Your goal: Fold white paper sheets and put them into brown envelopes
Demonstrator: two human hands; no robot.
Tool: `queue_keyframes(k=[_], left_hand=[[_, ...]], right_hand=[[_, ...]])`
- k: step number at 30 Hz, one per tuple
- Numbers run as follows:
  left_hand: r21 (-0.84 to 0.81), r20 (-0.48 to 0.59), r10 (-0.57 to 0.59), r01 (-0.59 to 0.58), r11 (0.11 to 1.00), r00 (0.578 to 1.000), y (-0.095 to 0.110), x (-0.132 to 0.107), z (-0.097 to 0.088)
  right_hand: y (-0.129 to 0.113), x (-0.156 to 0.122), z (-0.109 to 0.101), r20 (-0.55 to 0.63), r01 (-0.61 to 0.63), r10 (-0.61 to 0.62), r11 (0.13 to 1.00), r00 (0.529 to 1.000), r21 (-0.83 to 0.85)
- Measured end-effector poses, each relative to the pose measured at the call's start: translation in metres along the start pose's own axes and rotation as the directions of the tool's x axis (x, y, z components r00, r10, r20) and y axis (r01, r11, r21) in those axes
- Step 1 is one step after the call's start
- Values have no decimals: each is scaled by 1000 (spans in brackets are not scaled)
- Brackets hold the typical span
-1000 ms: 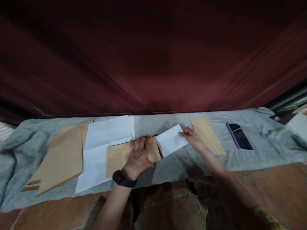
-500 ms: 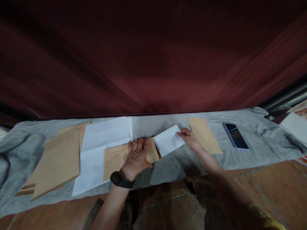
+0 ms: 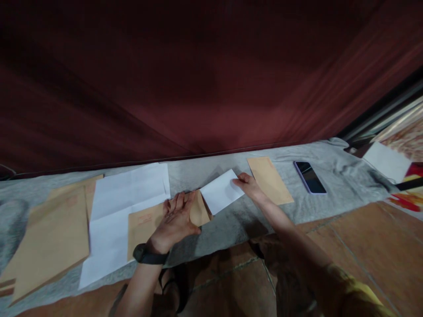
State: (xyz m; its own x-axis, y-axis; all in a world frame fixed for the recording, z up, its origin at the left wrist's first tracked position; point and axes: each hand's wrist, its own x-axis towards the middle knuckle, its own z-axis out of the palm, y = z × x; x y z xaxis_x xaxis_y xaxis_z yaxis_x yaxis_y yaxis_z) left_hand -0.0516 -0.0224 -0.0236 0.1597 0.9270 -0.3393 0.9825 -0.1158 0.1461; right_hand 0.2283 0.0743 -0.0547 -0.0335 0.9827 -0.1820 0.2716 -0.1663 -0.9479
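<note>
The left hand (image 3: 175,223) rests, fingers extended, on a tan paper envelope (image 3: 144,225) lying on grey cloth (image 3: 228,230); the right hand (image 3: 248,186) pinches a rectangular white paper (image 3: 221,192) at the envelope's mouth. I'd keep the paper level there.

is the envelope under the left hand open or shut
Open: the envelope shows a dark gap at its right end, beside the sheet in the right hand.

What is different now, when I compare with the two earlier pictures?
The view has turned, so everything appears further left in frame. Nothing was visibly grasped or released. The right hand still holds the white paper at the open end of the brown envelope; the left hand still lies on that envelope.
</note>
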Motion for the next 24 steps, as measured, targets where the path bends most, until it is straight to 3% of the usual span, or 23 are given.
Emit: queue_keyframes(k=[4, 9, 17, 24], left_hand=[[1, 9, -8, 8, 1000, 1000, 3, -1, -3], [3, -5, -5, 5, 1000, 1000, 2, -1, -2], [-12, 5, 12, -12, 1000, 1000, 2, 0, -3], [-30, 29, -2, 3, 1000, 1000, 1, 1, -3]], right_hand=[[-1, -3, -4, 49, -31, 30, 999, 998, 33], [-9, -10, -10, 186, -188, 153, 964, 971, 190], [2, -6, -1, 196, -242, 201, 946, 960, 215], [7, -4, 3, 146, -200, 178, 969, 973, 148]])
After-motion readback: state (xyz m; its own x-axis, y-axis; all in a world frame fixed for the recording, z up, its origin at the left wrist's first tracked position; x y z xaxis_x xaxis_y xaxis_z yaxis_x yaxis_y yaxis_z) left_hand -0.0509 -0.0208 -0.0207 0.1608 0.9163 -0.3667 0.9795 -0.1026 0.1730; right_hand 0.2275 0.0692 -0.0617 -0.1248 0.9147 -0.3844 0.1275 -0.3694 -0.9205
